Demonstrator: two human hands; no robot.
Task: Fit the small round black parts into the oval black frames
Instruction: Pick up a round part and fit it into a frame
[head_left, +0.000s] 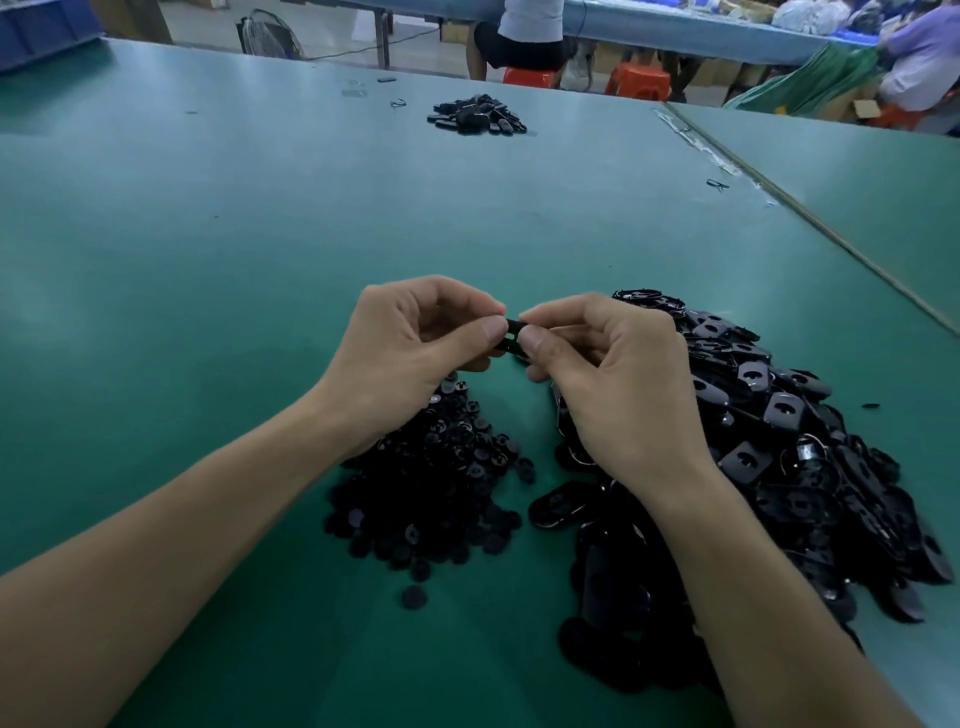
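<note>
My left hand (410, 353) and my right hand (608, 374) meet above the green table (260, 234), both pinching one black oval frame (513, 338) between thumbs and fingertips. Whether a round part sits in it is hidden by the fingers. A heap of small round black parts (441, 483) lies under my left wrist. A larger heap of oval black frames (779, 467) spreads under and to the right of my right hand.
A small pile of black pieces (478, 115) lies far across the table. A seam (810, 218) joins a second table on the right. People sit on orange stools (636, 80) at a bench behind. A fan (267, 34) stands at the back left.
</note>
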